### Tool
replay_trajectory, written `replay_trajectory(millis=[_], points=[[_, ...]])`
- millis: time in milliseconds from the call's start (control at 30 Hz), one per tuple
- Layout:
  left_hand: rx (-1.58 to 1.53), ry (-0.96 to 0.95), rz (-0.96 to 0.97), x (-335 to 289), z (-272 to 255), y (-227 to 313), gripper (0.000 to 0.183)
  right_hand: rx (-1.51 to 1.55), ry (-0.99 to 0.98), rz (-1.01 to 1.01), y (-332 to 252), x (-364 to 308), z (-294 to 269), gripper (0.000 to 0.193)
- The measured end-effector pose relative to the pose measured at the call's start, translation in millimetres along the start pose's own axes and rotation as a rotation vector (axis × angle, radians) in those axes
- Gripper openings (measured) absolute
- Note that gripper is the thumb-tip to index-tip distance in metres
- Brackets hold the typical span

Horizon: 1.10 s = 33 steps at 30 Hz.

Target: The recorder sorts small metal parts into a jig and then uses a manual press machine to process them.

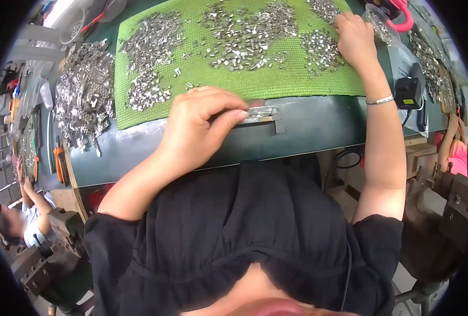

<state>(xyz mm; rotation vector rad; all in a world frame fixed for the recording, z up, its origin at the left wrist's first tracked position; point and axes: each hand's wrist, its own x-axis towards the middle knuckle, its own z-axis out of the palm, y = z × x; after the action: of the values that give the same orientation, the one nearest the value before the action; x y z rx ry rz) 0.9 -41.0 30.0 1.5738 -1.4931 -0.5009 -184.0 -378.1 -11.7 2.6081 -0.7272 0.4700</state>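
My left hand [194, 124] is closed in a pinch on the left end of a small flat metal fixture [265, 111], near the front edge of the dark green table. My right hand [356, 39] reaches to the far right of a green textured mat [265, 81]. Its fingers curl down at a heap of small silvery metal pieces [320, 50]; whatever lies between the fingertips is hidden. More loose metal pieces [244, 37] spread over the mat's middle, and another heap [152, 47] covers its left part.
A large pile of metal parts [84, 95] lies left of the mat, with orange-handled pliers [61, 163] nearby. At right are a clear tub [379, 26], pink-handled scissors [405, 18] and a black adapter [408, 92]. Other people work at both sides.
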Motion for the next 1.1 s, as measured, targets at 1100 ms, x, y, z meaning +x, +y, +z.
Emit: replay_trajectory(millis=[1100], points=[[0.482,0.048,0.274,-9.1,20.6,-7.1,0.018,0.605,-0.005,-0.023,-136.4,-54.9,-86.2,0.013]])
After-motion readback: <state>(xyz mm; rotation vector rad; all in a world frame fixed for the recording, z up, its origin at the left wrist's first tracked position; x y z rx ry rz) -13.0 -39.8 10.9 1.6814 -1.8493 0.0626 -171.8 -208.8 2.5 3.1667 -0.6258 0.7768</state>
